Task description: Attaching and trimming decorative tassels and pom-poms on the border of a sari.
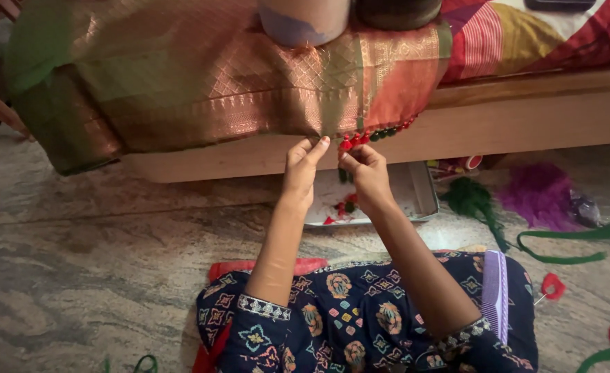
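Your left hand (pixel 303 166) pinches the hanging edge of the woven silk cloth (pixel 236 83), while just beside it your right hand (pixel 366 173) pinches a red tassel (pixel 347 144) on that same edge, above the tray (pixel 422 197).

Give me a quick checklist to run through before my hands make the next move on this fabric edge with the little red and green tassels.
1. Left hand pinching the woven fabric at its hem: ok.
2. Right hand at the red tassel: ok.
3. Tassel row hanging free along the edge: ok.
4. Tray with spare pieces below the hands: ok.
5. Needle or thread in the fingers: cannot tell.
6. Green yarn lying loose on the floor, apart from the hands: ok.
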